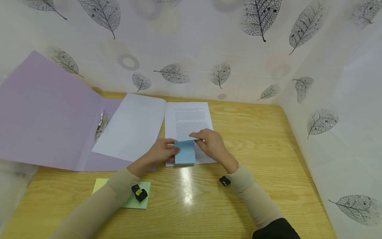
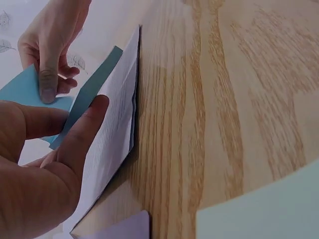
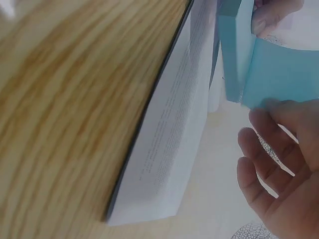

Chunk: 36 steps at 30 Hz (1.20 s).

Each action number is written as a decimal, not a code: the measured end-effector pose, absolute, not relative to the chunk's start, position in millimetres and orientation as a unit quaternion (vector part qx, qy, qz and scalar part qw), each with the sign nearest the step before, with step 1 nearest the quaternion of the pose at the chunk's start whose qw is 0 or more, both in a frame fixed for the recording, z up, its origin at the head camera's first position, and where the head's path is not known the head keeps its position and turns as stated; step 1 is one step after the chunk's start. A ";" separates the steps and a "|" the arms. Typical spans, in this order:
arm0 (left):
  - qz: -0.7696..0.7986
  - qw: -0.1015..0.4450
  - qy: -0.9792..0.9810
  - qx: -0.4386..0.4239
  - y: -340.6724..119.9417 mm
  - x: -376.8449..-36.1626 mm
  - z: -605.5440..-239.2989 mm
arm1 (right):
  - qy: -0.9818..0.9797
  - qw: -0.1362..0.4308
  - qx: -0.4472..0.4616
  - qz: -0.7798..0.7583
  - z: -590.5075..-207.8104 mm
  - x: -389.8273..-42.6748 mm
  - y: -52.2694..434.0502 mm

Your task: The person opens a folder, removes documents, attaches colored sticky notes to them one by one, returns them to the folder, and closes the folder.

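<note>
A light blue sticky note pad [image 1: 185,154] is over the lower part of a printed page [image 1: 191,116]. My left hand [image 1: 162,151] grips the pad by its left side, thumb on top and fingers beneath. My right hand [image 1: 212,144] pinches the top sheet [image 3: 286,74] between thumb and index finger; its other fingers are spread loosely in the right wrist view. That sheet is lifted away from the pad's face and stands at an angle to it. In the left wrist view, the pad's thick edge [image 2: 92,92] shows between left thumb and index finger.
An open purple folder [image 1: 53,116] with a metal clip [image 1: 101,126] lies left, a white sheet [image 1: 131,126] turned over it. Green [image 1: 135,202] and yellow [image 1: 99,184] paper pieces lie under my left forearm. Leaf-patterned cloth [image 1: 185,49] borders the wooden table [image 1: 253,132] behind and right.
</note>
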State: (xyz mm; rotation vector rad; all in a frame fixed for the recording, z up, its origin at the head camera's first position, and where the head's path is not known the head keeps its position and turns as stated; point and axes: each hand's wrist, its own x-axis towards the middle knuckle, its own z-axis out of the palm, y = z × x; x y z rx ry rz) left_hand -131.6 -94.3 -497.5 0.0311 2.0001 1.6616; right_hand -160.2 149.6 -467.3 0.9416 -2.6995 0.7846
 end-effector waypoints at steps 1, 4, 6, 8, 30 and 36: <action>0.617 0.269 0.740 0.006 -93.2 -131.1 -498.5 | -0.906 0.095 0.310 0.273 -466.7 -161.3 150.4; 0.612 0.268 0.743 -0.011 -91.1 -128.2 -502.0 | -0.895 0.125 0.303 0.302 -464.3 -165.2 153.0; 0.604 0.257 0.754 -0.013 -90.6 -125.3 -503.2 | -0.889 0.138 0.306 0.312 -463.8 -166.9 155.0; 0.580 0.234 0.780 0.002 -90.9 -122.9 -501.4 | -0.888 0.138 0.311 0.310 -464.6 -167.1 156.3; 0.628 0.136 0.766 0.001 -99.3 -166.3 -484.6 | -0.900 0.202 0.334 0.194 -486.6 -157.6 141.9; 0.589 0.088 0.803 0.014 -98.5 -178.5 -486.4 | -0.910 0.093 0.345 0.211 -471.2 -165.2 154.8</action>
